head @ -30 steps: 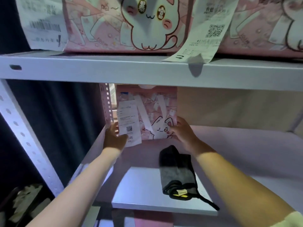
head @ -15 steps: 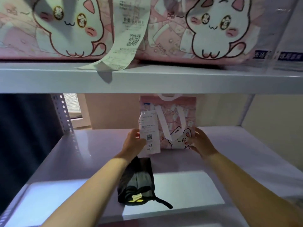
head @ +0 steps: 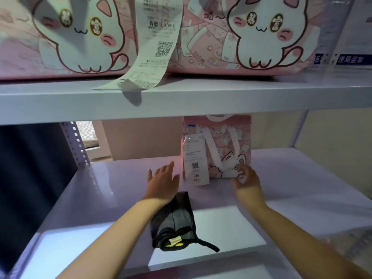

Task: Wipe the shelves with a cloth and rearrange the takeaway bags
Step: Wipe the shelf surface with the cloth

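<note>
From the head camera, a pink takeaway bag (head: 225, 146) stands upright at the back of the lower shelf (head: 302, 178). The left hand (head: 163, 183) hovers beside it, fingers spread, holding nothing. The right hand (head: 246, 183), blurred, seems relaxed and empty. A dark cloth (head: 173, 222) lies under the left wrist.

Beige wall (head: 332, 129) is showing behind grey perforated upright (head: 77, 143); dark curtain (head: 30, 168) is hanging left, dim bluish light falling overall.
</note>
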`<action>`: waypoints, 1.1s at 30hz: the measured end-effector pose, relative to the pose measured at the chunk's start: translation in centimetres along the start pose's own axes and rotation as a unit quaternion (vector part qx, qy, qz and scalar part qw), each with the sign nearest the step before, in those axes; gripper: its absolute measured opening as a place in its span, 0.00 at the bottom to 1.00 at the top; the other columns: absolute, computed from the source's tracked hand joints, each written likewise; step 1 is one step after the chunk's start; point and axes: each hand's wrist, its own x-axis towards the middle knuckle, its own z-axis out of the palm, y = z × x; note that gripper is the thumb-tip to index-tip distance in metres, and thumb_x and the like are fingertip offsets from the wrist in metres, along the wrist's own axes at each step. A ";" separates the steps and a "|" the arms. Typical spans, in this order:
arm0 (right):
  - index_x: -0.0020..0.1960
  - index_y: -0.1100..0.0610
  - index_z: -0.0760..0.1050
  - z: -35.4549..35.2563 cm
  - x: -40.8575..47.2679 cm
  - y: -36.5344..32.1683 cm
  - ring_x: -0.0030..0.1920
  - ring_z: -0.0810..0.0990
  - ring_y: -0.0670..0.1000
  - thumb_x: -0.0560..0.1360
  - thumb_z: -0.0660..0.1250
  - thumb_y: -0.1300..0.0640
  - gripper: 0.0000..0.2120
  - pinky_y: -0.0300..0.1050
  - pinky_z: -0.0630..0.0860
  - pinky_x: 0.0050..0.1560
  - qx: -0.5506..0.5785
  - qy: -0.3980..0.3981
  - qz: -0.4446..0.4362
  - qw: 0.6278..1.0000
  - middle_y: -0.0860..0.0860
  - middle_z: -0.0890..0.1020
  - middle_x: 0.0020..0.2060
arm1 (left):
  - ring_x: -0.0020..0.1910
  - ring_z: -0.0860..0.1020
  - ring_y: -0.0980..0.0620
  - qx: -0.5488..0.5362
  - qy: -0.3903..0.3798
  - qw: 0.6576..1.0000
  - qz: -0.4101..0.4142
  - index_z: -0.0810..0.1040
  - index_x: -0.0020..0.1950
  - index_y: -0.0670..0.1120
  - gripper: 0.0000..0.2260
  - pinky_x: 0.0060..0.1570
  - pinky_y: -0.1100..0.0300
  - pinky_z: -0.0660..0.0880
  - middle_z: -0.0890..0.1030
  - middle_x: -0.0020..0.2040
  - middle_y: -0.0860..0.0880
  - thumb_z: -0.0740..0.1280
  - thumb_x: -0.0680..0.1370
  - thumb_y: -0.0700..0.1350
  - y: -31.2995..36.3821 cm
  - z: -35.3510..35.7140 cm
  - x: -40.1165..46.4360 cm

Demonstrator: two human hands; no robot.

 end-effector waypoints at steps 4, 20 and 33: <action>0.59 0.49 0.72 3.9 -4.9 -1.2 0.60 0.72 0.47 0.75 0.65 0.64 0.16 0.32 0.64 0.53 0.030 -0.177 -0.028 0.983 0.48 0.75 0.58 | 0.76 0.57 0.51 0.044 -0.007 0.999 0.004 0.52 0.78 0.50 0.25 0.75 0.48 0.44 0.60 0.77 0.51 0.47 0.83 0.56 -5.3 0.3 -3.2; 0.69 0.26 0.38 13.6 -11.8 -2.7 0.75 0.32 0.56 0.57 0.48 0.17 0.44 0.59 0.38 0.74 -0.320 -0.411 -0.187 0.833 0.43 0.40 0.77 | 0.63 0.76 0.44 0.146 0.038 0.988 -0.017 0.73 0.66 0.47 0.28 0.66 0.46 0.69 0.77 0.65 0.47 0.48 0.76 0.60 -20.7 -2.3 -10.3; 0.73 0.33 0.50 23.8 -4.8 -5.8 0.75 0.46 0.53 0.67 0.55 0.37 0.35 0.61 0.46 0.71 -0.324 -0.373 -0.217 0.842 0.43 0.57 0.75 | 0.50 0.77 0.45 0.145 0.082 0.986 -0.026 0.77 0.57 0.46 0.16 0.49 0.52 0.74 0.80 0.53 0.48 0.59 0.77 0.53 -20.9 -2.9 -11.5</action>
